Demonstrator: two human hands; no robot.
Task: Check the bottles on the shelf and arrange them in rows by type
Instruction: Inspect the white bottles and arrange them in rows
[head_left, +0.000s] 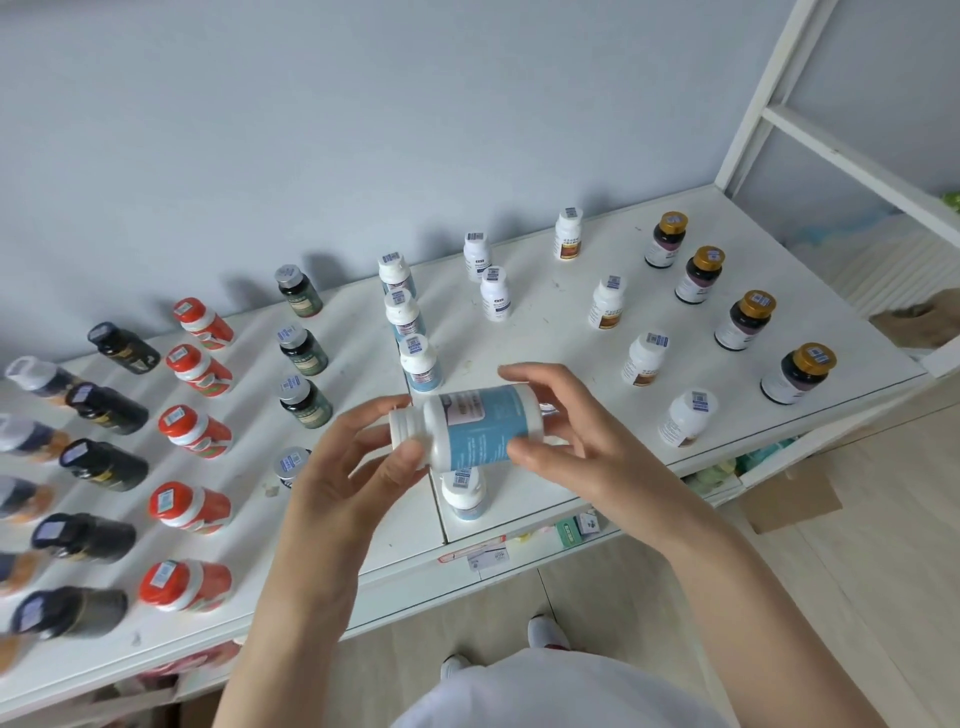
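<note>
A white bottle with a blue label lies sideways in both my hands above the white shelf. My left hand grips its cap end, my right hand grips its base end. Just below it stands another blue-label bottle, and three more of that type stand in a row behind. Other rows hold red bottles, dark green bottles, black bottles, gold-capped bottles and white brown-label bottles.
Two small white bottles stand at the back near the grey wall. Blurred dark and orange bottles line the far left. A white frame post rises at the right. Small boxes sit on the lower shelf, and a cardboard box on the floor.
</note>
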